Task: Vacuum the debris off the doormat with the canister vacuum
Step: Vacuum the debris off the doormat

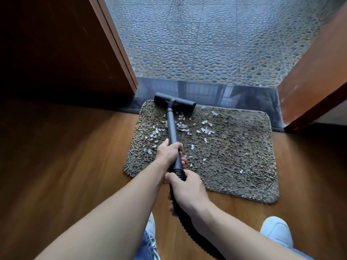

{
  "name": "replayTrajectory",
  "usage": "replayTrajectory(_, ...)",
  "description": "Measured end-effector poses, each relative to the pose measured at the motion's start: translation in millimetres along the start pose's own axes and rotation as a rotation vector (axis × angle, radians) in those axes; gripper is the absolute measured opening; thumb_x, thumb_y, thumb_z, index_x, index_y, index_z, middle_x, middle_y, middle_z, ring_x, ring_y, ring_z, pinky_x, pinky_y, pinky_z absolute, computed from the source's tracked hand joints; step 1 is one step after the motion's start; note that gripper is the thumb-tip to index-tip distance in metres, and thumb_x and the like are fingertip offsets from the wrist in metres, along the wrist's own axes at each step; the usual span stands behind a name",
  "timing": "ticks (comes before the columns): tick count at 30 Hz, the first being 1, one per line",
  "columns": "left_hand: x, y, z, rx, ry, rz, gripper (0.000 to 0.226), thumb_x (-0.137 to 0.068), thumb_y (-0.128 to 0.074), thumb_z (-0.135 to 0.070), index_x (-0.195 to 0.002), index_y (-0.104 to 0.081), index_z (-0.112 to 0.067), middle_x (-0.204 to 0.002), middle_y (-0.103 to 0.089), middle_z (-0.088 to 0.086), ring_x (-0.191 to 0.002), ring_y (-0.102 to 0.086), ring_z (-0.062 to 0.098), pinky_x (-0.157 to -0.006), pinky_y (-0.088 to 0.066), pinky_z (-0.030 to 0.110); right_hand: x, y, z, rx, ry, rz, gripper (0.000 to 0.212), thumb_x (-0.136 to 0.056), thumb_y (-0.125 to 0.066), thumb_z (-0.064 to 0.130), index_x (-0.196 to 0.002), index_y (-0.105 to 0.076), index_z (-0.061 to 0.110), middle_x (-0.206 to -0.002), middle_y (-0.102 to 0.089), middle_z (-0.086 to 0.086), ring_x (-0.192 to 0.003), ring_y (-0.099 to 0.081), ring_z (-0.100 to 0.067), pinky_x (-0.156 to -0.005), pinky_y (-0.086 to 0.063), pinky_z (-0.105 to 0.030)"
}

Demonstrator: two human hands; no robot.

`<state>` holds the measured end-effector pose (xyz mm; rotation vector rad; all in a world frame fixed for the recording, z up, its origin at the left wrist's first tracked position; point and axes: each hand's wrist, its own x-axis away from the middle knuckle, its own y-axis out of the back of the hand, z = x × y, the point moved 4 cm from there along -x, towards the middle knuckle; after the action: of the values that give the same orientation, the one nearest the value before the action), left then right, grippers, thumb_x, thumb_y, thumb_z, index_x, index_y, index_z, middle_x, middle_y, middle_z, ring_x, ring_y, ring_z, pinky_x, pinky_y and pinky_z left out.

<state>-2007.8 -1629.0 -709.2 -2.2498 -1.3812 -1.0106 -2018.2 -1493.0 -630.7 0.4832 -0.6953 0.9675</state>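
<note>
While the left hand [170, 152] curls round the lower end of the black wand [172, 126], the right hand [187, 188] grips the ribbed hose [179, 172] just behind it, a little below the centre of the frame. Both sets of fingers are wrapped tight round the tube, the two hands close together but apart.

From the left hand the wand runs straight up the frame to a wide T-shaped floor nozzle [174, 102], matte black, which rests on the doormat's far edge, left of its middle. The doormat [234, 156] is a rounded rectangle of shaggy grey-brown pile and fills the centre and right of the frame. The debris [205, 130], small white and pale torn flakes, lies scattered over the mat's left and upper half, thickest on either side of the wand between the nozzle and the left hand.

The mat sits on a smooth brown wooden floor [65, 166]. Beyond it a dark, glossy threshold strip [206, 90] crosses the frame, and past that grey pebble paving [206, 44] fills the top. A dark wooden door [56, 44] stands at upper left. A pale shoe [276, 231] shows at lower right.
</note>
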Motion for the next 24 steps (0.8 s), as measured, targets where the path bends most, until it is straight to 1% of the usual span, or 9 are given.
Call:
replayTrajectory(3, -15, 10, -8, -0.008, -0.014, -0.004, 0.047, -0.099, -0.056, -0.004, -0.144, -0.042, -0.006, -0.075, -0.052, 0.016, -0.032, -0.052, 0.017, -0.034, -0.043, 0.023, -15, -16, 5, -0.053, -0.007, -0.006, 0.016, -0.090, -0.060, 0.029, -0.087, -0.059, 0.014, -0.048, -0.060, 0.000, -0.038, -0.057, -0.024, -0.044, -0.048, -0.029)
replayTrajectory(5, -22, 15, -10, -0.019, -0.012, 0.007, 0.053, -0.098, -0.057, -0.003, -0.148, -0.040, -0.010, -0.072, -0.051, 0.014, -0.033, -0.051, 0.017, -0.034, -0.043, 0.023, -25, -24, 5, -0.058, -0.016, -0.013, 0.015, -0.091, -0.059, 0.030, -0.087, -0.058, 0.015, -0.050, -0.060, -0.001, -0.037, -0.057, -0.024, -0.044, -0.048, -0.030)
replayTrajectory(9, -23, 20, -18, 0.003, -0.021, 0.034, 0.057, -0.099, -0.055, 0.001, -0.150, -0.036, -0.014, -0.078, -0.051, 0.014, -0.038, -0.050, 0.019, -0.034, -0.044, 0.022, -40, -35, 5, -0.027, -0.020, -0.025, 0.018, -0.086, -0.058, 0.037, -0.089, -0.058, 0.019, -0.053, -0.063, 0.001, -0.041, -0.060, -0.024, -0.054, -0.055, -0.039)
replayTrajectory(13, -22, 23, -20, 0.021, -0.035, 0.061, 0.071, -0.096, -0.059, 0.001, -0.158, -0.029, -0.016, -0.098, -0.060, 0.023, -0.042, -0.057, 0.021, -0.039, -0.052, 0.026, -46, -32, 8, -0.004, 0.001, -0.037, 0.018, -0.092, -0.059, 0.034, -0.095, -0.057, 0.016, -0.062, -0.064, -0.004, -0.040, -0.060, -0.024, -0.049, -0.052, -0.034)
replayTrajectory(15, -25, 25, -19, -0.036, -0.092, 0.044, 0.080, -0.087, -0.073, -0.012, -0.157, -0.034, -0.016, -0.119, -0.064, 0.022, -0.062, -0.068, 0.028, -0.056, -0.063, 0.037, -50, -27, 11, 0.010, 0.021, -0.051, 0.019, -0.093, -0.060, 0.035, -0.096, -0.057, 0.016, -0.066, -0.065, -0.006, -0.040, -0.061, -0.024, -0.049, -0.053, -0.035)
replayTrajectory(17, -17, 26, -22, -0.130, -0.138, 0.012, 0.103, -0.067, -0.083, -0.037, -0.157, -0.036, -0.020, -0.132, -0.062, 0.016, -0.093, -0.072, 0.034, -0.083, -0.062, 0.051, -52, -21, 10, 0.021, 0.035, -0.064, 0.019, -0.092, -0.061, 0.037, -0.097, -0.055, 0.020, -0.068, -0.065, -0.007, -0.041, -0.062, -0.024, -0.051, -0.054, -0.036)
replayTrajectory(20, -10, 24, -21, -0.295, -0.202, 0.015, 0.107, -0.061, -0.078, -0.053, -0.155, -0.038, -0.022, -0.133, -0.062, 0.010, -0.107, -0.069, 0.030, -0.095, -0.058, 0.048, -46, -14, 4, 0.063, 0.042, -0.057, 0.019, -0.092, -0.062, 0.040, -0.096, -0.052, 0.025, -0.070, -0.065, -0.006, -0.042, -0.062, -0.023, -0.050, -0.054, -0.035)
replayTrajectory(22, -6, 24, -21, -0.418, -0.238, 0.003, 0.089, -0.076, -0.078, -0.049, -0.153, -0.041, -0.022, -0.123, -0.063, 0.005, -0.107, -0.067, 0.027, -0.093, -0.059, 0.046, -38, -6, -2, 0.127, 0.063, -0.078, 0.019, -0.092, -0.063, 0.043, -0.094, -0.055, 0.027, -0.069, -0.066, -0.003, -0.042, -0.064, -0.021, -0.050, -0.055, -0.034)
replayTrajectory(24, -3, 21, -19, -0.493, -0.273, 0.011, 0.076, -0.086, -0.075, -0.043, -0.151, -0.042, -0.023, -0.113, -0.060, 0.002, -0.098, -0.066, 0.022, -0.074, -0.064, 0.035, -28, 4, -5, 0.164, 0.105, -0.115, 0.017, -0.091, -0.065, 0.043, -0.091, -0.059, 0.028, -0.063, -0.065, -0.001, -0.042, -0.065, -0.020, -0.048, -0.055, -0.033)
